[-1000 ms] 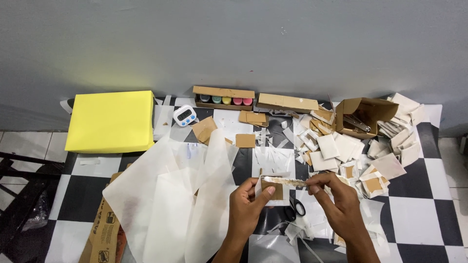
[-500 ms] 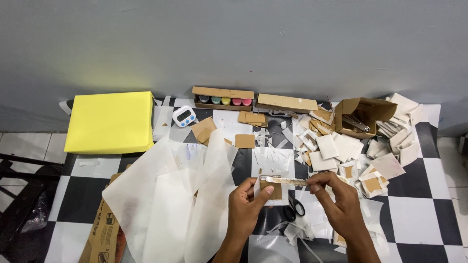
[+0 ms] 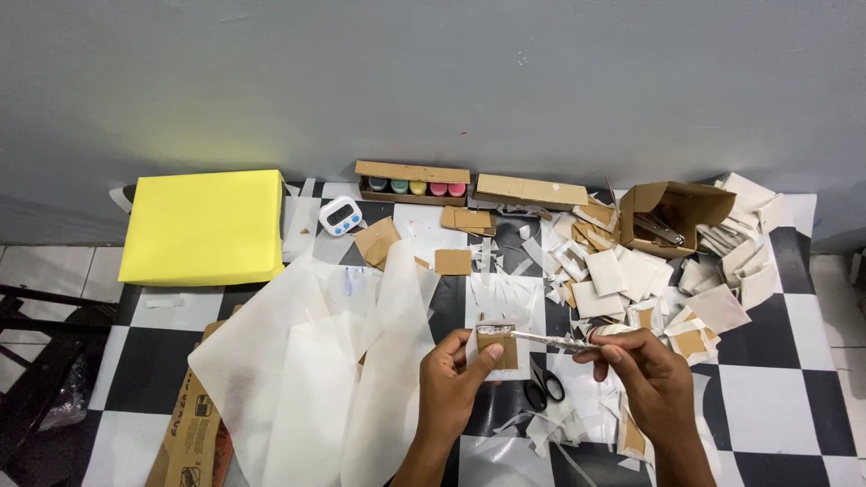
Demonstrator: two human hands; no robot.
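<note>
Pinching a small brown card square (image 3: 498,347) by its lower edge above the checkered floor (image 3: 767,397), the left hand (image 3: 456,383) steadied this light, stiff, easily bent piece while the right hand (image 3: 651,379) closed its fingers around a strip of clear tape (image 3: 550,340).

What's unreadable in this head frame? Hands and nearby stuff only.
- Small brown card, head view: its left and lower edges sit behind the left hand and its thumb.
- Thin strip: its far end disappears into the right hand; too small to tell tape from paper.
- Scissors: blades covered by paper scraps and the strip.
- Both forearms: cut off by the bottom edge.
</note>
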